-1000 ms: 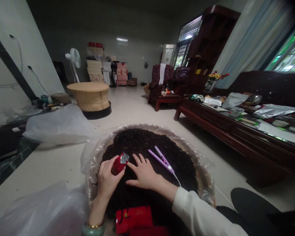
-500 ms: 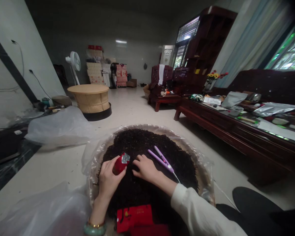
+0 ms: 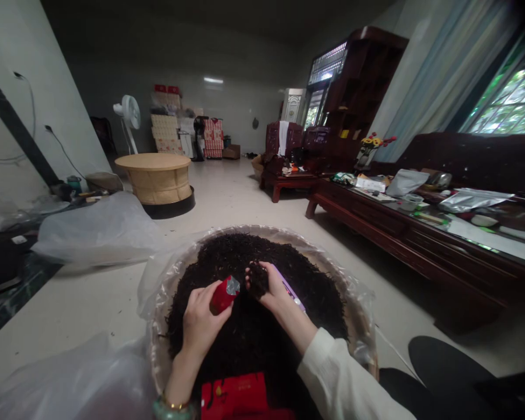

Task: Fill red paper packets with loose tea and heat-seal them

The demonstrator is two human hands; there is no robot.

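Observation:
My left hand (image 3: 203,318) is wrapped round a small red foil pouch (image 3: 223,296), its silvery end tilted up toward the right. Close beside it, my right hand (image 3: 273,289) is turned palm up, with a clump of dark tea leaves (image 3: 258,280) cupped in its curled fingers. Both hands are above a wide basket (image 3: 157,326) lined with clear plastic and filled with loose dark leaves (image 3: 240,248). A lilac hair straightener (image 3: 294,291) lies on the leaves, partly hidden behind my right hand. Near me, a red box or bag (image 3: 234,394) rests at the basket's front.
Clear plastic sheeting (image 3: 98,227) lies on the floor at left, near a round woven stand (image 3: 160,178) and a white fan (image 3: 130,114). A long dark wooden table (image 3: 389,233) with pouches and papers runs along the right. A black stool (image 3: 446,361) is at lower right.
My right hand has turned from palm down on the leaves to palm up, lifting a clump of them. My left hand, with the red pouch, has shifted slightly right.

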